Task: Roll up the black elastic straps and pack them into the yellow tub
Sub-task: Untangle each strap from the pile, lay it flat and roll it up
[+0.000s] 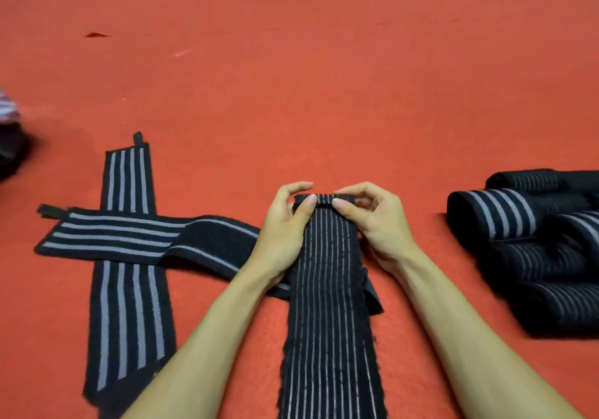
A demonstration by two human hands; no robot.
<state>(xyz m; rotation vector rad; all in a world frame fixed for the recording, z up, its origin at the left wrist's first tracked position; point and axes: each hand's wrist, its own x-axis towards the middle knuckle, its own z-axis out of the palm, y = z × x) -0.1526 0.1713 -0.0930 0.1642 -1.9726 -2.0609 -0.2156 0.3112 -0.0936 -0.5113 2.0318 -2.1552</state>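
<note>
Two hands, the left hand [285, 221] and right hand [372, 221], were pinched closed on the far end of a black strap [327, 305], laid flat on the red tabletop [291, 94] so a tight first roll could be started; no yellow tub was visible.

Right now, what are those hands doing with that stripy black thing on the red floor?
A person is starting to roll up a long black striped strap. The left hand and right hand pinch its far end, where only a small first fold is made. Two more straps lie flat and crossed on the left, not rolled. A pile of rolled straps sits on the right. The yellow tub is not in view.
</note>
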